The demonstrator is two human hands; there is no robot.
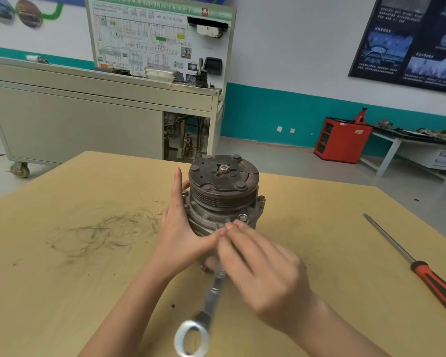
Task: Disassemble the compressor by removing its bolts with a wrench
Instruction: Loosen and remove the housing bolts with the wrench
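Note:
A grey metal compressor point(223, 194) stands upright on the wooden table point(75, 253), its brown pulley face up with a nut in the middle. Bolts point(242, 217) stick up around its flange. My left hand point(178, 228) rests against the compressor's left side, fingers straight and thumb stretched along the front. My right hand point(263, 269) is blurred in front of the compressor and holds a silver wrench point(209, 302) by its upper part. The wrench's ring end point(191, 338) points toward me. Its other end is hidden under my fingers near a front bolt.
A screwdriver point(422, 271) with an orange and black handle lies on the table at the right. Dark scuff marks point(106, 230) cover the table's left part. Behind stand a grey wheeled cabinet point(88, 124) and a red tool cabinet point(343, 139).

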